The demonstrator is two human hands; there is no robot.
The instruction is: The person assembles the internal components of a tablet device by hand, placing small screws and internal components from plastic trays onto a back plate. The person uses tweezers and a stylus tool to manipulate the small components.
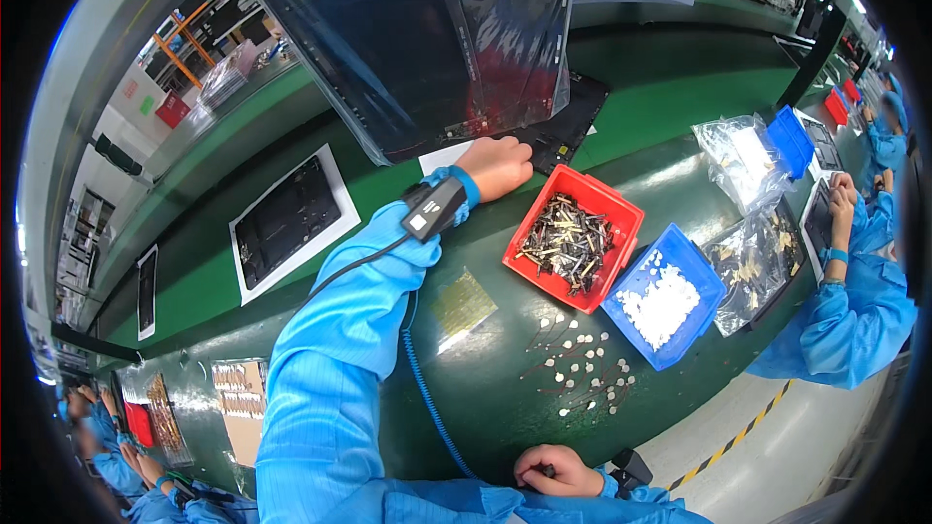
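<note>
My left hand reaches over the bench, its fingers curled closed beside a flat black electronic panel. Its fingertips are turned away, so what they hold, if anything, is hidden. A blue wrist strap and a dark wrist device circle that wrist. My right hand is near the bench's front edge, its fingers curled around a small dark piece. To the right of my left hand sits a red bin of small black and gold parts. Touching it is a blue bin of white pieces.
Round wired parts lie spread before the bins. A large dark panel rises at the back, above another panel on white sheet. Plastic bags lie right, near a co-worker's sleeve. A coiled blue cord crosses the bench.
</note>
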